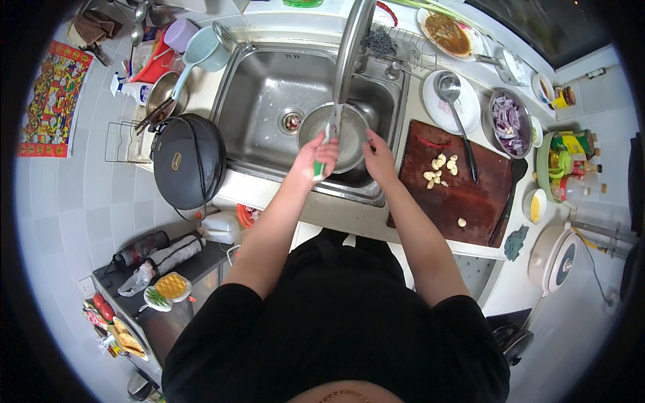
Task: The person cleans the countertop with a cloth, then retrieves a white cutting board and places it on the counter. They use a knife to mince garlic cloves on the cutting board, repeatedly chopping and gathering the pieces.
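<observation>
My left hand point(322, 153) is closed around a green-and-white handled tool point(318, 169), which looks like a peeler or small knife; its upper part is blurred in the water stream below the faucet point(346, 60). Beneath it, a round metal pan point(355, 126) holding water stands in the right part of the steel sink point(262, 85). At the pan's right rim is my right hand point(375, 153), fingers bent; whether it grips the rim cannot be told. A strainer point(292, 121) with scraps sits in the drain left of the pan.
To the right, a wooden cutting board point(443, 206) bears garlic cloves point(438, 169), a red chili point(432, 142) and a ladle's black handle point(468, 151). Beyond are a bowl of sliced red onion point(508, 123) and a white plate point(463, 118). A black electric griddle point(186, 161) stands left of the sink.
</observation>
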{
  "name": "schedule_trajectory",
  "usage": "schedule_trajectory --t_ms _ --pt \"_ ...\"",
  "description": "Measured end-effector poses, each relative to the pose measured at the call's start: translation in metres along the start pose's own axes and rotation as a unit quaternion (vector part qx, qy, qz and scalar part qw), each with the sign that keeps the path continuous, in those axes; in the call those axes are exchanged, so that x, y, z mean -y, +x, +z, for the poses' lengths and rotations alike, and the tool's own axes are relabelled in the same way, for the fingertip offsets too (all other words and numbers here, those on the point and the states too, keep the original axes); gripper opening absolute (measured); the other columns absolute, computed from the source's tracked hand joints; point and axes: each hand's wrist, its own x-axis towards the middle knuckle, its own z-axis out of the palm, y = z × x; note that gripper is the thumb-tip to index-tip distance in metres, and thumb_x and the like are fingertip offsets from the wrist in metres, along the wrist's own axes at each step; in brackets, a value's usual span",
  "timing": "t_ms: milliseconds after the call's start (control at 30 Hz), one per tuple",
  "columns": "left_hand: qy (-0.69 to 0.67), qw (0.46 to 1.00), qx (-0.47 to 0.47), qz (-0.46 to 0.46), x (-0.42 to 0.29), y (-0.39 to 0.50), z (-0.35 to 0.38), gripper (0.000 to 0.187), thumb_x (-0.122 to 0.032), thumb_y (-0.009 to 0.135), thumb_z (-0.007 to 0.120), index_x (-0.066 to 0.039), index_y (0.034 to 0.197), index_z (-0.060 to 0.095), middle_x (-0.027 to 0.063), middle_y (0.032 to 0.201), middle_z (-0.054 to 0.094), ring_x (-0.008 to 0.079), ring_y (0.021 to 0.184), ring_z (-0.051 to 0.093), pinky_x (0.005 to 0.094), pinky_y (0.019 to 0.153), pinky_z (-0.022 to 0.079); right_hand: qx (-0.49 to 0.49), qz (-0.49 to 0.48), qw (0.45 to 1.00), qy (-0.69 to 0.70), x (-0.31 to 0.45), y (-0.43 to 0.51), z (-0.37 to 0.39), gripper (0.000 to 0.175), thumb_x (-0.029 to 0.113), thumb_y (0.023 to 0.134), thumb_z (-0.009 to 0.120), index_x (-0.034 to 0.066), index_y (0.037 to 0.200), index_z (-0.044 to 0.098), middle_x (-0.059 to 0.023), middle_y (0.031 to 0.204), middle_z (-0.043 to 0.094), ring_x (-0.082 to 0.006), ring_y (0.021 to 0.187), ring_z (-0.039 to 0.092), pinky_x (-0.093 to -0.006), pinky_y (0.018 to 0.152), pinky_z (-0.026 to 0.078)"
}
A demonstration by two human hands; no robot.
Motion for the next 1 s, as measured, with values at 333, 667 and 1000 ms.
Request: schedule_trajectory --t_ms 333,667,1000 --pt "-0.013 0.990 0.137 -0.040 0.044 -0.049 -0.025 0.033 -0.038 0.102 0.044 -0.006 0.093 0.042 0.0022 0.059 0.042 0.0120 0.045 0.043 0.0243 0.041 0.037 0.193 -0.215 0.944 -0.157 0.050 0.009 0.057 0.053 0.037 0.101 0.035 0.0133 0.149 0.034 -0.0058 0.159 0.021 -0.0315 0.147 0.015 -0.0492 0.118 0.012" --pt "-0.007 0.990 0.132 -0.050 0.047 -0.046 -0.024 0.032 -0.038 0.102 0.044 -0.007 0.092 0.040 0.0028 0.059 0.042 0.0131 0.045 0.044 0.0253 0.039 0.037 0.153 -0.076 0.950 -0.261 0.027 0.042 0.056 0.059 0.041 0.099 0.036 0.0151 0.151 0.025 -0.0083 0.160 0.018 -0.0291 0.146 0.018 -0.0537 0.117 0.015" --pt "0.010 1.000 -0.016 0.004 -0.002 0.032 0.012 0.038 -0.040 0.097 0.051 -0.003 0.090 0.047 -0.0019 0.060 0.040 0.0100 0.047 0.041 0.0243 0.043 0.037 -0.045 -0.074 0.977 -0.197 0.038 0.107 0.003 0.025 0.016 0.093 0.049 -0.0002 0.104 0.064 -0.0161 0.081 0.070 -0.0283 0.077 0.069 -0.0394 0.070 0.053"
